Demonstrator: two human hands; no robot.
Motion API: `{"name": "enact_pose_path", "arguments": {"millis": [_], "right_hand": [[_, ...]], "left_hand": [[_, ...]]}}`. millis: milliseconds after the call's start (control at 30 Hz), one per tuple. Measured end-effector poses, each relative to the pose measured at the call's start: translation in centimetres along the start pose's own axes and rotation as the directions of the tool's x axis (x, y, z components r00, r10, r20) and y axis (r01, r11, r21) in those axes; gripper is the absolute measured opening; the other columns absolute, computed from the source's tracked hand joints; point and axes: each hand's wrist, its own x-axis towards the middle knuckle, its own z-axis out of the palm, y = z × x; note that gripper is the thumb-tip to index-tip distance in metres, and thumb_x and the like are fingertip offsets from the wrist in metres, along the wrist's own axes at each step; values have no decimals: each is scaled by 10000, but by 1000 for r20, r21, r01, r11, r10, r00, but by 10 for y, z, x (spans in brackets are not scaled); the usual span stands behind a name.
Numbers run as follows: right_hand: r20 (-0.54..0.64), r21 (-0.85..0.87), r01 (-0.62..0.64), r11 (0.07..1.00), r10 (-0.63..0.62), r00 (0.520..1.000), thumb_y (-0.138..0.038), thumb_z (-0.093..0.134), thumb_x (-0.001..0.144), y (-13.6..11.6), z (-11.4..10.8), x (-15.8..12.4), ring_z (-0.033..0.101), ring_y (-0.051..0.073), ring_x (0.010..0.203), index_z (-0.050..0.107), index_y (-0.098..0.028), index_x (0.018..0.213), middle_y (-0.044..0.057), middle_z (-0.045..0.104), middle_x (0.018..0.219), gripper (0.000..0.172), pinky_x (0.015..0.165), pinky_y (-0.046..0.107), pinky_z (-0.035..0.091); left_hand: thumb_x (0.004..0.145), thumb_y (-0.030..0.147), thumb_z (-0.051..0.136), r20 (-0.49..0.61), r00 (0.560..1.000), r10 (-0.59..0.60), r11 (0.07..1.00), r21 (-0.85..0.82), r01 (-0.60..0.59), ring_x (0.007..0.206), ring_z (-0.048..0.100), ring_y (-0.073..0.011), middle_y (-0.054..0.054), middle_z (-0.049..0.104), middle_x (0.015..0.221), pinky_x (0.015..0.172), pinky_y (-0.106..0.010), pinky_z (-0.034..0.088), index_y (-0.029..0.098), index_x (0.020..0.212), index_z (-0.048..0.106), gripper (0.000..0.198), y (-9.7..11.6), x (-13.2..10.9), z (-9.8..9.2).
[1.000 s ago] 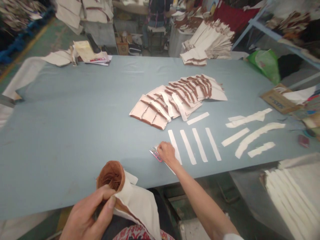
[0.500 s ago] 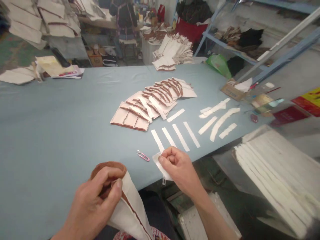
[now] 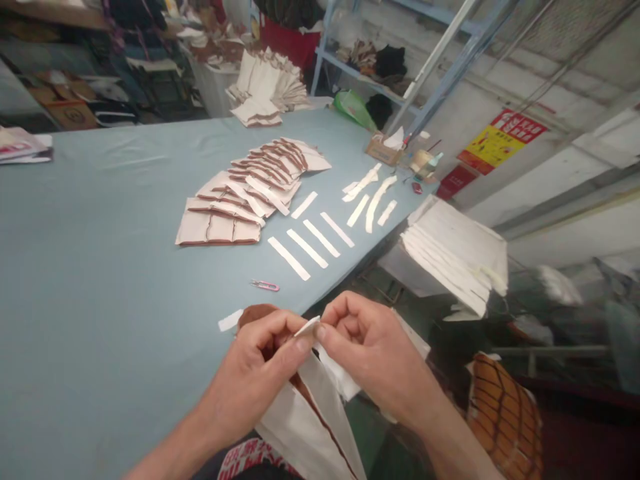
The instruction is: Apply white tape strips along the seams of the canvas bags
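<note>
Cloth [image 3: 335, 408]: in hands, at near edge of desk [image 3: 125, 267], brown lining showing
Left hand [image 3: 260, 363]: grip pinched tight on cloth and white piece [image 3: 307, 327]
Right hand [image 3: 373, 357]: grip pinched on white piece, fingertips near left thumb
Snips [image 3: 265, 285]: on desk, just beyond hands
Strips [image 3: 289, 258]: four in a row, right of snips
Pile [image 3: 220, 223]: overlapping, farther back

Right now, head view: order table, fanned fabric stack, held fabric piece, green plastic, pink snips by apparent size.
1. Table
2. Fanned fabric stack and held fabric piece: unsure, the latter is nearer and partly covered
3. Green plastic
4. Pink snips
</note>
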Motion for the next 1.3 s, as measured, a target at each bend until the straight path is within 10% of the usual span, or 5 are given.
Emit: {"name": "enact_pose_path", "arguments": {"millis": [200, 400, 867, 1033, 1300], "right_hand": [[-31, 202, -45, 978, 53, 998, -443, 718, 839, 22, 15, -43, 519, 126, 572, 607, -196, 1080, -75, 553, 643, 362, 532, 233, 394], [-106, 188, 11, 982, 9, 994, -425, 646, 857, 39, 13, -84, 560, 147, 696, 645, -193, 793, -5, 631, 732, 240, 643, 268, 431], [-173, 397, -4, 918, 79, 982, -528, 599, 959, 106, -64, -173, 435, 123, 611, 496, -215, 668, -35, 471, 632, 440, 589, 258, 356], [-248, 385, 152, 910, -57, 967, -770, 406, 1057, 142, -92, -211, 561, 162, 753, 630, -180, 843, 17, 606, 783, 667, 708, 282, 427], [-339, 203, 56, 978, 16, 941, -801, 612, 931, 181, -116, -255, 383, 114, 604, 586, -193, 781, -43, 458, 664, 626, 561, 261, 262]], "left_hand": [[685, 646, 862, 193, 951, -241, 904, -312, 293, 469, 443, -88, 40, 526, 551, 474, -190, 354, 182, 697, 568, 549, -18, -26, 4], [634, 657, 883, 338, 890, -308, 883, -246, 399, 442, 374, -74, 49, 474, 513, 456, -200, 297, 171, 687, 594, 568, -19, -40, 28], [558, 623, 881, 483, 779, -401, 832, -164, 530, 496, 476, -107, -21, 571, 580, 494, -209, 369, 142, 631, 631, 546, -34, -59, 161], [660, 743, 840, 527, 779, -339, 900, -60, 432, 493, 411, -88, 7, 509, 573, 489, -199, 306, 141, 678, 618, 642, -48, -58, 204], [938, 726, 637, 619, 782, -68, 994, 106, 3, 540, 395, -100, 31, 437, 616, 506, -211, 308, 163, 696, 565, 618, -48, -58, 256]]}}
